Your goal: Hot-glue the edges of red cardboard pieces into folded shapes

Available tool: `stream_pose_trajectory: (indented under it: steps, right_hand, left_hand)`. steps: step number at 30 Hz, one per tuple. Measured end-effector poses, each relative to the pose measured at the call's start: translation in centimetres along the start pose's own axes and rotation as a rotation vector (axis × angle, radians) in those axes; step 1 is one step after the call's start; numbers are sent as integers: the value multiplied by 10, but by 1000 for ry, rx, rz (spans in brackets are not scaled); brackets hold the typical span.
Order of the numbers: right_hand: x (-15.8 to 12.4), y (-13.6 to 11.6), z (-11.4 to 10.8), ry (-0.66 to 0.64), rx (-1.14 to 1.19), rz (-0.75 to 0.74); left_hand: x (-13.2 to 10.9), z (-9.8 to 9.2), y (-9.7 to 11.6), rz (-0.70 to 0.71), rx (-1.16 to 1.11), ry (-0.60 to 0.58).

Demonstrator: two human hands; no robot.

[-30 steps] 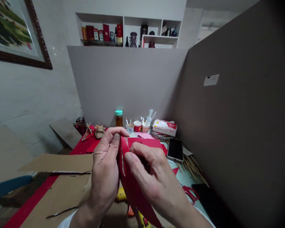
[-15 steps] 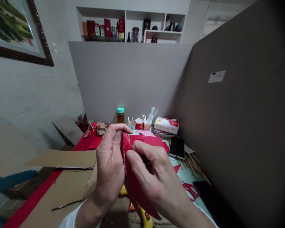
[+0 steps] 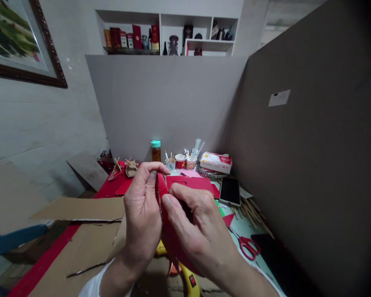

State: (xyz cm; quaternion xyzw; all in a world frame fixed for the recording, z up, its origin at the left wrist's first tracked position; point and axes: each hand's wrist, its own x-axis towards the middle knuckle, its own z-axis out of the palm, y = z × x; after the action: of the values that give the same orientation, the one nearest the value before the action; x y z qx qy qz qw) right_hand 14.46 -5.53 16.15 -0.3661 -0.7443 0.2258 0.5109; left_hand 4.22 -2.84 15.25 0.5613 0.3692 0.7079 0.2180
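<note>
A piece of red cardboard [image 3: 170, 237] is held up between my two hands, its edge turned toward me. My left hand [image 3: 144, 210] is closed on its left side, thumb and forefinger at the upper end. With thumb and forefinger my right hand [image 3: 198, 227] pinches the right side, a little lower. Under the cardboard lies a yellow tool with a red switch [image 3: 190, 281], perhaps a glue gun, partly hidden by the hands. Red-handled scissors [image 3: 247, 246] rest to the right of my right hand.
Brown cardboard sheets [image 3: 83, 243] cover the left of the table. Behind the hands are a red sheet [image 3: 194, 183], a phone [image 3: 230, 191], wooden sticks [image 3: 256, 214], paper cups [image 3: 180, 161], a jar [image 3: 156, 152] and a tissue box [image 3: 216, 162]. Grey partitions [image 3: 167, 99] stand behind and at right.
The whole view has shifted slightly. The lower end of the red cardboard has swung a little, and more of the scissors shows. Both hands keep their grip on the cardboard.
</note>
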Motion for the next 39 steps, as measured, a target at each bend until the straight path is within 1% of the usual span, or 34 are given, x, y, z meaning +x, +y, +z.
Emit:
stream_pose_trajectory:
  steps: [2, 13, 18, 23, 26, 34, 39]
  right_hand:
    - [0, 0, 1, -2, 2, -2]
    - [0, 0, -3, -25, 25, 38]
    - [2, 0, -2, -40, 22, 54]
    - [3, 2, -5, -30, 0, 44]
    - [3, 3, -6, -40, 22, 64]
    - [5, 5, -7, -52, 152, 123]
    - [4, 3, -8, -61, 155, 139]
  left_hand:
    - [0, 0, 0, -14, -7, -2]
    - [3, -1, 0, 8, 21, -12]
    - [3, -1, -3, -19, -25, -22]
    - [4, -3, -7, -81, -91, -71]
    - [6, -5, -7, -132, -154, -112]
    - [11, -8, -1, -304, -387, -238]
    - [14, -12, 1, -343, -466, -277]
